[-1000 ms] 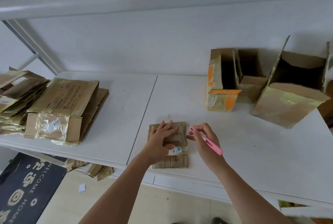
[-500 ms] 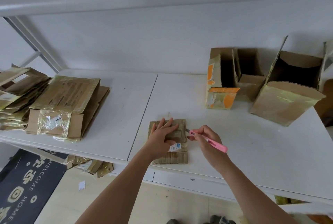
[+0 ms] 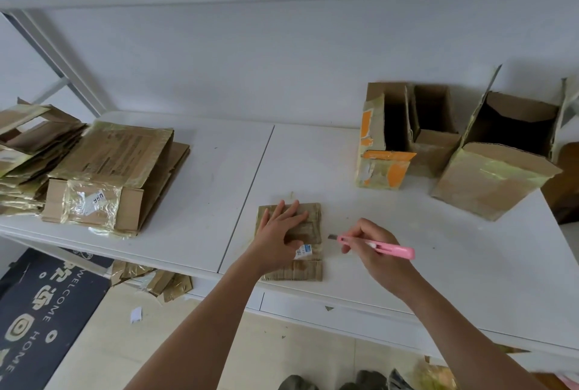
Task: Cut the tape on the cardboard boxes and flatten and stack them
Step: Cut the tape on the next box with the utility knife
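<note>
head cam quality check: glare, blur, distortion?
Head view: soft, even light; glare on the glossy tape of the flattened stack; wide-angle bowing at the edges; the bottom right corner smears; hands and pink cutter stay sharp.

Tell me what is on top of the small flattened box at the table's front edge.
The left hand rests flat on the small flattened box, fingers spread. A white and blue label shows beside the thumb. Whatever lies under the palm is covered. The knife is off to the right.

The dark doormat (image 3: pixel 40 305) on the floor reads "WELCOME HOME" (beside some pale symbols). Print on the flattened box (image 3: pixel 116 154) and the small box's sticker (image 3: pixel 305 250) is too blurred to read.
</note>
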The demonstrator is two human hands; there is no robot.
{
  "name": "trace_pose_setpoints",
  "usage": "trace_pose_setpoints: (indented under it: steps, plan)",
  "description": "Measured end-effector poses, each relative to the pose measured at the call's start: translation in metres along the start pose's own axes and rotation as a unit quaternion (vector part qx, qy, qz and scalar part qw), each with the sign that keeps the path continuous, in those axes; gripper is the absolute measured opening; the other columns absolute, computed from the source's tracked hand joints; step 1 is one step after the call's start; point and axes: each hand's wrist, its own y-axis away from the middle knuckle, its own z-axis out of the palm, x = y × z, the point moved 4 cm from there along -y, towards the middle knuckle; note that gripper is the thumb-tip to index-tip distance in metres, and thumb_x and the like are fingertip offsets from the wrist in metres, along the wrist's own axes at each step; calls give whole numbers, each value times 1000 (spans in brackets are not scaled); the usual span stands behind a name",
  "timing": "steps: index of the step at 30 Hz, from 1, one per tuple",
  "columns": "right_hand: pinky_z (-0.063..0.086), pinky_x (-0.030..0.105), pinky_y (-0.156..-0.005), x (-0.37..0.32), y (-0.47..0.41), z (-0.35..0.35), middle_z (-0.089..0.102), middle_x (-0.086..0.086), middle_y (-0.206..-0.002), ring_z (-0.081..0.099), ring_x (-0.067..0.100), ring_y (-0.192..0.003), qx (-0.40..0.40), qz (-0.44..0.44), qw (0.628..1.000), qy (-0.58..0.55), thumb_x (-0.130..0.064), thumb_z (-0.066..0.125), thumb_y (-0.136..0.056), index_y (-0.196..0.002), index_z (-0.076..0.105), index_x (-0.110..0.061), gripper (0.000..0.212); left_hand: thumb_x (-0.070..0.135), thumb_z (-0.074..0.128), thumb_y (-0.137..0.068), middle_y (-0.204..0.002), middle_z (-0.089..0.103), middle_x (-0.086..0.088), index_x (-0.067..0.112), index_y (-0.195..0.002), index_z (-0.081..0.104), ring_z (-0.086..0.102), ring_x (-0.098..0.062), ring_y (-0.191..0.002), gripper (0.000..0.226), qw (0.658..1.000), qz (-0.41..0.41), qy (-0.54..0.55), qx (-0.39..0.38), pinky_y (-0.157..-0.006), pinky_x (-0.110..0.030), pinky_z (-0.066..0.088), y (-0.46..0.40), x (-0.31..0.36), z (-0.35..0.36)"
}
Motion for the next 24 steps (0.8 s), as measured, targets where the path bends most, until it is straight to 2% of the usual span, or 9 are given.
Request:
trace_pose_setpoints:
  steps: [2,4,7,9,12,15,17,20,24]
  plan:
    - [46,20,-57,1,-4,-16,66,-2,-81,62,8,-69,76,-46,995,54,-14,56,-98,-88,56,-15,9,30,66,-91,-162,7,14,31,-151,30,-11,-6,-148,70,1000,21,-20,3,-117,-28,-15,2,-3,0]
    - [47,26,-64,11,-11,-30,63,-4,-91,61,12,-77,101,-59,965,237,-13,52,-98,-102,57,-16,7,26,69,-89,-162,7,13,31,-151,31,-11,-8,-148,72,997,44,-55,5,-117,-30,-14,4,-3,1]
    - [43,32,-92,44,-19,-36,56,-3,-119,57,18,-106,-7,10,829,559,-16,52,-92,-129,51,-23,37,6,65,-88,-161,8,13,31,-145,39,-14,-9,-146,67,994,65,-93,5,-117,-33,-14,4,-3,2]
    - [34,37,-109,59,-20,-40,46,-5,-138,47,18,-125,-66,82,785,610,-17,53,-91,-141,38,-29,53,-5,60,-86,-161,9,15,31,-142,43,-17,-4,-144,69,989,81,-121,-6,-115,-29,-20,3,-3,-3]
    - [28,44,-116,56,-26,-35,36,-4,-149,38,22,-135,-74,104,794,594,-14,55,-89,-150,25,-29,70,-17,53,-74,-160,19,14,31,-131,55,-17,2,-142,74,980,103,-168,0,-112,-26,-24,6,-11,-21]
    - [42,34,-103,22,-45,-7,49,2,-140,48,21,-125,-7,-5,907,422,-5,46,-95,-147,40,-22,55,-16,57,-72,-157,9,19,34,-128,62,-14,4,-143,75,987,72,-139,28,-116,-29,-17,13,-18,-37]
    - [44,29,-101,-12,-55,28,56,5,-135,54,19,-122,-22,-78,959,272,-2,48,-96,-142,50,-15,48,-13,58,-76,-154,4,19,33,-125,66,-4,-3,-148,68,995,51,-76,37,-119,-29,-7,19,-18,-41]
    - [42,26,-106,-32,-59,73,54,6,-141,54,17,-125,-86,-88,965,231,-6,53,-97,-141,53,-11,44,-9,62,-76,-159,15,5,21,-114,72,13,-12,-149,50,995,53,17,85,-119,-32,17,28,-18,-46]
    - [37,27,-111,-26,-50,93,46,2,-149,49,16,-132,-57,-59,958,275,-17,55,-97,-139,55,-9,42,10,66,-90,-160,20,-1,22,-136,53,31,-12,-142,49,966,-147,114,181,-105,-23,33,43,-38,-56]
